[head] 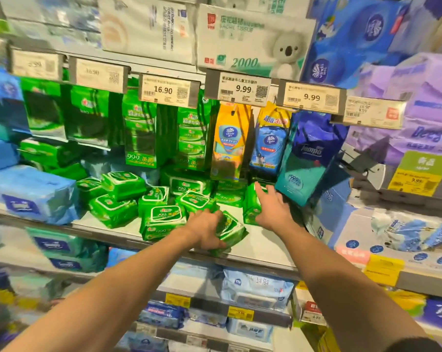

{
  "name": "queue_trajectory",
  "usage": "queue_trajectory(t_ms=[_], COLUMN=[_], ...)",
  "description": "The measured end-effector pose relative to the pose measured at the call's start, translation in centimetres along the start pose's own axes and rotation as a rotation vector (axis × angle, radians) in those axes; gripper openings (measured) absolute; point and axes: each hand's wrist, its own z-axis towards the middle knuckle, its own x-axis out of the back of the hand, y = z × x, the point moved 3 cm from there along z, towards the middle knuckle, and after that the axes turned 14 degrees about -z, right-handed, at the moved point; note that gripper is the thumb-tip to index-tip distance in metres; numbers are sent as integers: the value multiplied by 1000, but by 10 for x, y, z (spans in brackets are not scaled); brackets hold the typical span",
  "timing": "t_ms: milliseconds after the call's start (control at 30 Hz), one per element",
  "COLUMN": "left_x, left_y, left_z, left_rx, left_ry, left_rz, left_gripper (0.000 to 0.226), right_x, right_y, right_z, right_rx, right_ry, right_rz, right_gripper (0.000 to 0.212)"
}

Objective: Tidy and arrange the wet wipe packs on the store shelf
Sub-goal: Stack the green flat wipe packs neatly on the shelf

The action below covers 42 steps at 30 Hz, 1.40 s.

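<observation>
Green wipe pack [230, 228] in left hand [206, 231] grip; right hand [272, 208], fingers straight, steadies upright pack [250, 209] at 3 o'clock: best set flush alongside.

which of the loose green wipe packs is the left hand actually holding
The green pack at the shelf's front edge, right of the jumbled pile. The left hand grips it; the other packs lie free.
</observation>
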Motion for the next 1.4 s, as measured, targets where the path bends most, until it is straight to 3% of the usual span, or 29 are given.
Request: queue_trajectory(t_ms=[267, 467, 567, 700, 867, 1000, 1200, 1400], left_x=[17, 30, 27, 27, 52, 63, 58, 40], left_y=[-1, 4, 2, -6, -38, -66, -82, -74], left_z=[13, 41, 49, 52, 54, 53, 57, 67], left_rx=[-197, -234, -218, -220, -147, -94, -30, 30], left_ry=[32, -41, -109, -121, -52, 61, 62, -15], left_rz=[-103, -244, -247, -264, -277, -226, -139, -22], left_gripper=[70, 67, 78, 75, 48, 54, 72, 96], right_x=[-15, -19, -18, -22, -37, -42, -28, -32], right_y=[7, 12, 3, -22, -50, -52, -14, 29], right_z=[41, 42, 36, 21, 9, 4, -5, -13], right_rx=[37, 72, 233, 516, 573, 526, 422, 290], right_ry=[14, 89, 157, 6, -146, -134, 16, 0], right_rz=[-87, -150, -117, 25, -38, -63, -78, -67], right_gripper=[76, 82, 92, 100, 110, 97, 92, 90])
